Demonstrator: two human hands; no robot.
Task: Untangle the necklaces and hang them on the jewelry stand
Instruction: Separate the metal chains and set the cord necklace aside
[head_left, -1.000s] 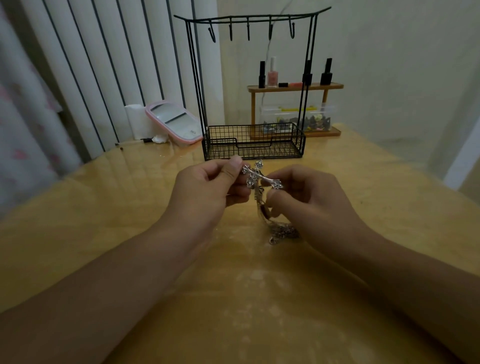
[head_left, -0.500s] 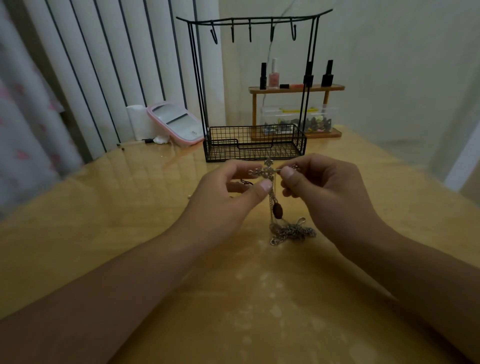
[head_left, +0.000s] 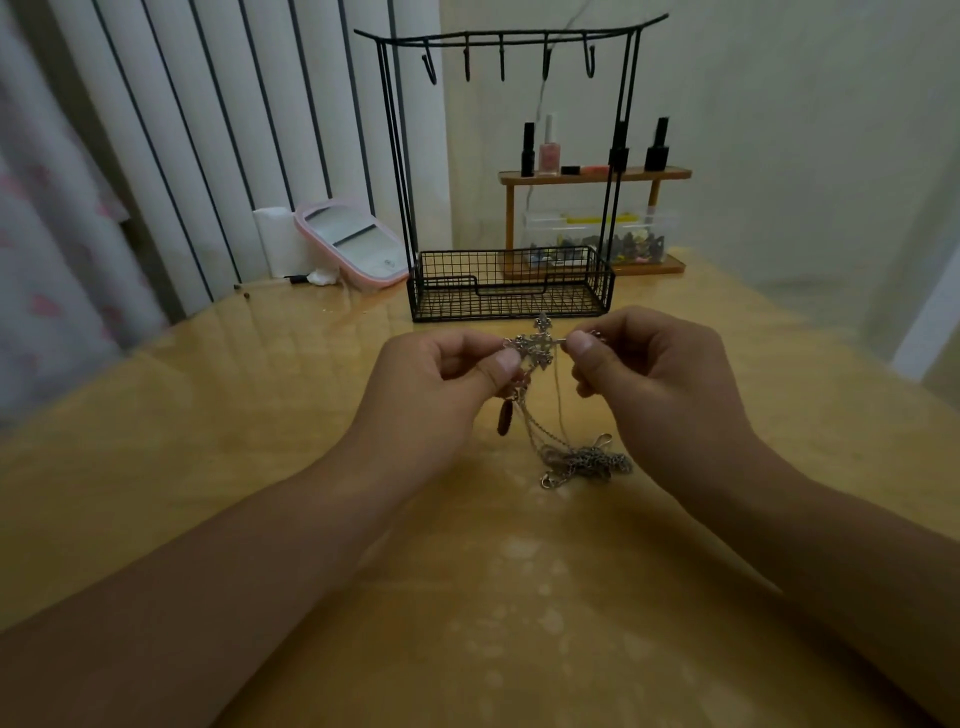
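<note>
While our left hand (head_left: 447, 374) and right hand (head_left: 644, 364) each pinched the cross (head_left: 537, 345), we judged pulling apart could tighten the chains (head_left: 582, 460).

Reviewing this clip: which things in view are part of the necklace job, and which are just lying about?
In the job:
- silver cross pendant, pinched by left hand and right hand
- tangled chains on the table
- brown pendant
- jewelry stand, hooks bare

Lying about:
- pink mirror
- wooden shelf of nail polish bottles
- clear box
</note>
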